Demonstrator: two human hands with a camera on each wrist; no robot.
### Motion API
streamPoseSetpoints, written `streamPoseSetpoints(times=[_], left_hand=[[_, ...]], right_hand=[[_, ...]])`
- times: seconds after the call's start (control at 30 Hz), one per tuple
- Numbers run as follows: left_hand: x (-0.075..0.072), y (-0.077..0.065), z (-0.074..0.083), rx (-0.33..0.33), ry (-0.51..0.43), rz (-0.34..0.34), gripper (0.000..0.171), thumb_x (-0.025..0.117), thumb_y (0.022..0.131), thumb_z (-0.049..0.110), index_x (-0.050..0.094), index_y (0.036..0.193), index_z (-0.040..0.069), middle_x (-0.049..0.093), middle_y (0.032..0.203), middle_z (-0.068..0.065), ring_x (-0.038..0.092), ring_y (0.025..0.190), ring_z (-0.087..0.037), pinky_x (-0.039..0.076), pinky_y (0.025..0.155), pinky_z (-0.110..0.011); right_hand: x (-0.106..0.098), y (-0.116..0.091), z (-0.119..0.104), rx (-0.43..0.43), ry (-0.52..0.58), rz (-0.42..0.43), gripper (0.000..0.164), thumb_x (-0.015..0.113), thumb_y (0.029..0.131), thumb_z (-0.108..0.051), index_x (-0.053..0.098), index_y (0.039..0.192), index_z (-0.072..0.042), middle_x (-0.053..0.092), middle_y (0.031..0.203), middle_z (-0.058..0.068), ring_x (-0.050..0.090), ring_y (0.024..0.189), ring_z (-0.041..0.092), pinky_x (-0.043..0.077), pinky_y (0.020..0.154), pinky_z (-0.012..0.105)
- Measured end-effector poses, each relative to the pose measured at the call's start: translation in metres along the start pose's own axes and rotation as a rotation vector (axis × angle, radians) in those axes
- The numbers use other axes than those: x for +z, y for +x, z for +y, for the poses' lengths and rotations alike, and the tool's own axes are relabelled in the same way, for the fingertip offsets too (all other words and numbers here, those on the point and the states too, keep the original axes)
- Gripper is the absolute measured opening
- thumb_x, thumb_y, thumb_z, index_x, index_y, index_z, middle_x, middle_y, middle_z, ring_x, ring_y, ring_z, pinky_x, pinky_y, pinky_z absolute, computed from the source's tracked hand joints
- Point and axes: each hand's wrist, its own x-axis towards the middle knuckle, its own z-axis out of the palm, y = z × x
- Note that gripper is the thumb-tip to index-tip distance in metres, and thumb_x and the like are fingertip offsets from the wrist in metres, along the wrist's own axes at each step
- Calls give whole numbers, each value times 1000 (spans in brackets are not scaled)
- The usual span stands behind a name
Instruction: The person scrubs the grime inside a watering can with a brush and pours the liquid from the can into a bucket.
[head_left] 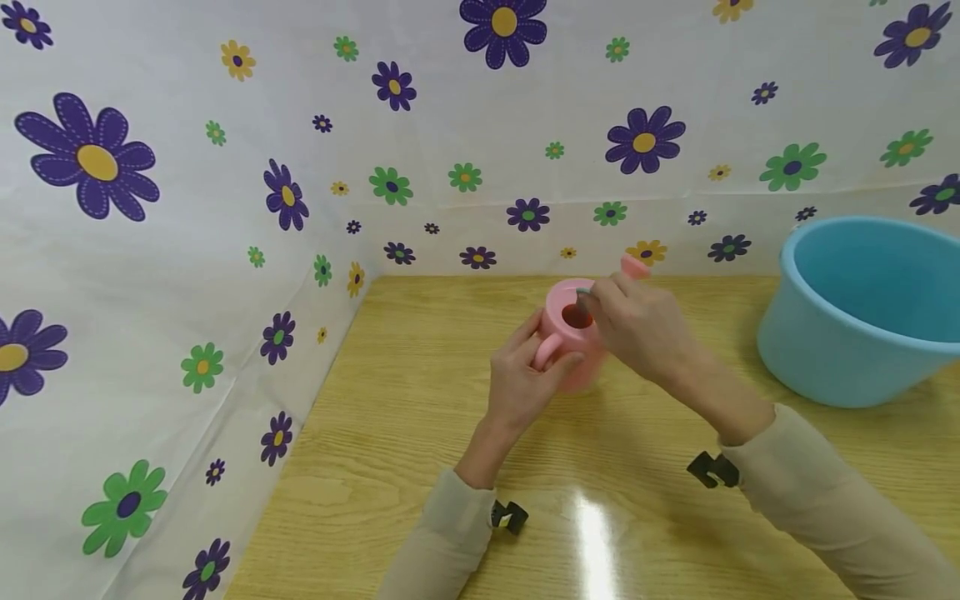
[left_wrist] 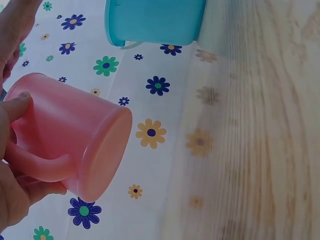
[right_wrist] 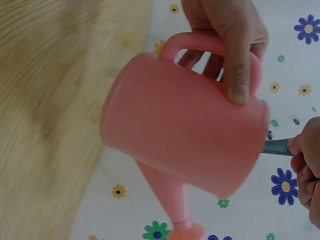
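Observation:
A pink toy watering can (right_wrist: 185,125) is lifted over the table and tilted, its base visible in the left wrist view. My left hand (head_left: 517,375) grips it at its handle (right_wrist: 200,42), thumb pressed against the body. Out of the can's round top opening comes a slim teal-grey handle (right_wrist: 277,146), which my right hand (head_left: 645,329) holds in curled fingers. The other end of that tool is hidden inside the can, so I cannot tell its kind. The spout (right_wrist: 165,192) points away from the handle and ends in a pink rose.
A large light-blue bucket (head_left: 840,350) stands on the wooden table (head_left: 405,400) to the right. White cloth (head_left: 555,100) printed with flowers hangs along the back and left sides. Each sleeve has a black clip-like mount (head_left: 712,471) near the wrist.

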Motion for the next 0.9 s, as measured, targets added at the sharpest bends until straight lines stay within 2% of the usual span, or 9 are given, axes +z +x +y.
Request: streamPoseSetpoints(times=[0.17, 0.4, 0.47, 0.57, 0.6, 0.67, 0.77, 0.83, 0.9], left_hand=[[-1, 0, -1, -6, -4, -1, 28, 86, 78, 18, 66, 71, -1, 59, 132, -26, 70, 104, -29, 50, 58, -19], [-2, 0, 0, 7, 15, -27, 37, 87, 77, 19, 57, 63, 3, 61, 130, -27, 69, 106, -30, 48, 59, -17], [-2, 0, 1, 9, 14, -36, 36, 87, 77, 19, 58, 63, 3, 61, 130, -27, 70, 102, -29, 49, 60, -18], [-1, 0, 0, -3, 4, -33, 31, 87, 77, 18, 62, 67, 1, 60, 131, -27, 68, 109, -30, 53, 64, -21], [-2, 0, -1, -8, 2, -30, 30, 87, 77, 18, 64, 68, 0, 60, 131, -28, 67, 111, -31, 55, 67, -23], [-2, 0, -1, -15, -2, -21, 28, 87, 77, 17, 66, 70, -1, 60, 131, -27, 65, 116, -31, 57, 72, -26], [-3, 0, -1, -13, 3, -17, 30, 87, 76, 17, 65, 68, 0, 60, 131, -27, 65, 116, -31, 57, 70, -26], [-4, 0, 0, -3, 5, -21, 33, 87, 76, 18, 61, 65, 1, 61, 130, -27, 65, 116, -31, 56, 68, -25], [-5, 1, 2, 9, 12, -22, 36, 87, 76, 18, 58, 63, 3, 62, 128, -27, 66, 114, -32, 55, 67, -23]], right_hand=[[-4, 4, -3, -22, 11, 40, 24, 76, 78, 5, 53, 81, 1, 53, 64, 10, 47, 48, 22, 37, 37, 29], [6, -4, 2, -38, -20, -19, 25, 78, 76, 6, 54, 83, 2, 54, 68, 12, 50, 49, 23, 41, 37, 30], [6, -6, 2, -38, -27, -10, 26, 78, 75, 6, 53, 82, 3, 55, 67, 13, 50, 49, 23, 40, 37, 29], [4, -4, 2, -30, -16, 22, 25, 77, 77, 6, 52, 80, 2, 53, 65, 11, 48, 48, 22, 39, 37, 29], [3, -3, 2, -31, -10, 31, 24, 76, 79, 5, 52, 80, 2, 53, 65, 11, 47, 48, 22, 38, 37, 29], [1, -1, 1, -35, -5, 47, 19, 68, 90, 0, 52, 80, 2, 50, 64, 10, 44, 48, 21, 35, 37, 28], [0, -1, 0, -50, -12, 43, 18, 63, 95, -3, 53, 80, 2, 50, 64, 10, 45, 48, 21, 36, 37, 29], [2, -2, 0, -48, -25, 33, 18, 65, 93, -2, 53, 81, 2, 51, 65, 11, 47, 48, 22, 38, 37, 30], [5, -3, -1, -40, -28, 13, 21, 74, 82, 3, 53, 82, 2, 53, 66, 11, 49, 48, 22, 39, 37, 30]])
